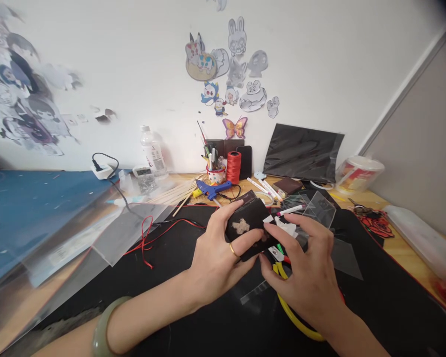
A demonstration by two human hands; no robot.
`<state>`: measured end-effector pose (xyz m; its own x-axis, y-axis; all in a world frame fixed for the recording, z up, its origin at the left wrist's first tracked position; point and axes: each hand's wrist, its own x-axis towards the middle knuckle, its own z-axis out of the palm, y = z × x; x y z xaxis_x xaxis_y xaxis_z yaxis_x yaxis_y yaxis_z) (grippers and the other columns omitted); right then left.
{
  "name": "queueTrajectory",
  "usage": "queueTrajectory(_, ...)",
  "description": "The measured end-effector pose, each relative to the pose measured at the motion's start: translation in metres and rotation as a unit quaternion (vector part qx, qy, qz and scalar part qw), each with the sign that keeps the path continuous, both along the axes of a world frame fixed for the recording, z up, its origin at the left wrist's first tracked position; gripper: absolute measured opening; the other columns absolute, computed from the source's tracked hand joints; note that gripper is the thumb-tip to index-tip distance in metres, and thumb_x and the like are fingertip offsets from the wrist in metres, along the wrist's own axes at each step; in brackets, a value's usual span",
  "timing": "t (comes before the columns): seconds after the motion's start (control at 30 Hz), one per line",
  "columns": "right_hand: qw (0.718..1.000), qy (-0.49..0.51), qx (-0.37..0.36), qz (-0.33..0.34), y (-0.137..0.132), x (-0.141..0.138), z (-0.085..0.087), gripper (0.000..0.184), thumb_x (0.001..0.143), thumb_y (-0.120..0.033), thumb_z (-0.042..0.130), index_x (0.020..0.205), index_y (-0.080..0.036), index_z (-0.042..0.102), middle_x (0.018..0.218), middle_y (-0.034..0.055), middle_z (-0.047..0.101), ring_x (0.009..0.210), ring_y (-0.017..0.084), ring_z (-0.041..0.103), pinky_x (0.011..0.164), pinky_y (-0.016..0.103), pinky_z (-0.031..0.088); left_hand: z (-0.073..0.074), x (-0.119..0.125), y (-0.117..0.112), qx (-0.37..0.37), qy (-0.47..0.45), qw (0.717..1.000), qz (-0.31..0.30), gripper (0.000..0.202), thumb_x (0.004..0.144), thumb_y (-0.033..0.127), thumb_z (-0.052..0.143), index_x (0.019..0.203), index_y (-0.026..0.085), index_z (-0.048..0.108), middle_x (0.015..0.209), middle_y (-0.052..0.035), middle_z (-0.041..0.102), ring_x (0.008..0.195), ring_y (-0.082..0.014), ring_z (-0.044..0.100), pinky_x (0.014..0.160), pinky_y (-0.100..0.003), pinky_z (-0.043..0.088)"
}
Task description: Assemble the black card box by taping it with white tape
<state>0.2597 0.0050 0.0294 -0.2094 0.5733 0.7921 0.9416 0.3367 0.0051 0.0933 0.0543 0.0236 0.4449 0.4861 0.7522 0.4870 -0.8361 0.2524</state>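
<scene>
My left hand point(217, 248), with a ring on one finger, is closed around a small black box-like piece point(250, 213) and holds it tilted above the black mat. A ragged beige patch point(241, 226) shows on its face. At the right edge of the piece, the thumb and forefinger of my right hand point(301, 263) pinch its lower corner; the other fingers are bent and apart. Beneath my right hand lies a tool with a curved yellow handle point(297, 320), partly covered. Crumpled white paper point(287, 227) sits just behind the fingers.
A blue glue gun point(213, 189), a red thread spool point(234, 167) and a pen cup point(216, 174) stand behind the black mat point(193, 322). Clear plastic sheets point(122, 233) and red cord point(145, 243) lie left. Markers point(269, 188) and a white tub point(359, 174) are at right.
</scene>
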Motion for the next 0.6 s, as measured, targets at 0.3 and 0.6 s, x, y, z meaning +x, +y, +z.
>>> queueTrajectory(0.3,0.978,0.187,-0.038,0.08,-0.002,0.009,0.01,0.024,0.077,-0.011,0.056,0.098,-0.022,0.057,0.096,0.0049,0.055,0.092,0.018,0.054,0.083,0.033,0.044,0.005,-0.003,0.0,0.011,0.053,0.998,-0.022,0.04,0.073,0.02,0.061,0.111,0.028,0.051,0.135,-0.0107,0.027,0.121,-0.0302,0.039,0.086,-0.041,0.048)
queueTrajectory(0.6,0.978,0.179,-0.042,0.1,0.0,0.014,0.012,0.013,0.076,-0.01,0.062,0.086,-0.018,0.062,0.082,0.0016,0.063,0.079,0.011,0.059,0.077,0.022,0.046,0.015,-0.005,-0.005,0.029,0.113,0.992,-0.043,0.041,0.072,0.019,0.059,0.112,0.027,0.051,0.133,-0.0118,0.027,0.12,-0.0282,0.04,0.085,-0.039,0.049)
